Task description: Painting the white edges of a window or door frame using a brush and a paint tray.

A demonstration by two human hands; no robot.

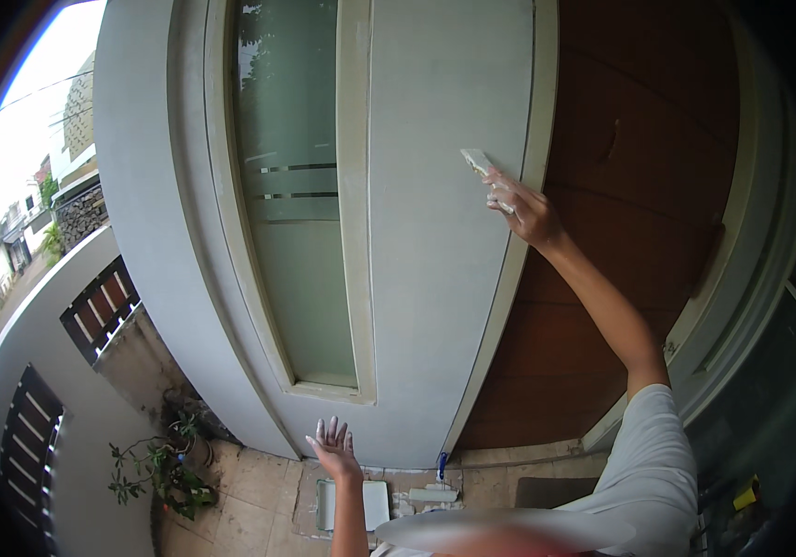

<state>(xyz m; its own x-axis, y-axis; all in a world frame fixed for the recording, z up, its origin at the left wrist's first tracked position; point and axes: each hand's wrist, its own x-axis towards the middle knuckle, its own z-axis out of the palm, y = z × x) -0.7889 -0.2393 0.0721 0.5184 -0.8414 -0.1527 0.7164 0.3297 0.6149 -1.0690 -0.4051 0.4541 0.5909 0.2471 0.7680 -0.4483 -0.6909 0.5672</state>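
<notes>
Tool: flat, pale tool [475,161] in the right hand [528,212], high on the wall [435,306]. Brush or scraper: cannot tell. Blade end points up and left; contact with the wall cannot be told from this angle.

Right hand: fingers bent, pinching the tool; white smears on fingers. Arm reaches up and across in front of the door [639,232].

Edges: the door frame [542,93], a cream strip, runs just right of the tool, the hand overlapping it in view. To the left, plain wall face extends as far as the window frame [356,186], leaving sideways room. Wall face also continues above and well below the tool. Frosted window [296,278] is tall and narrow; its frame's lower edge stops above the wall foot.

Left hand [333,448]: low, palm turned up, fingers parted, tips whitened; well apart from the tool. In view it sits just above the tray [326,506].

Floor [249,497]: tan tiles. Tray lies near the wall foot; roller [433,495] just right of it, blue handle toward the wall. Bare tiles stretch left of the tray to the plant [161,473], beside the low wall [91,446].
</notes>
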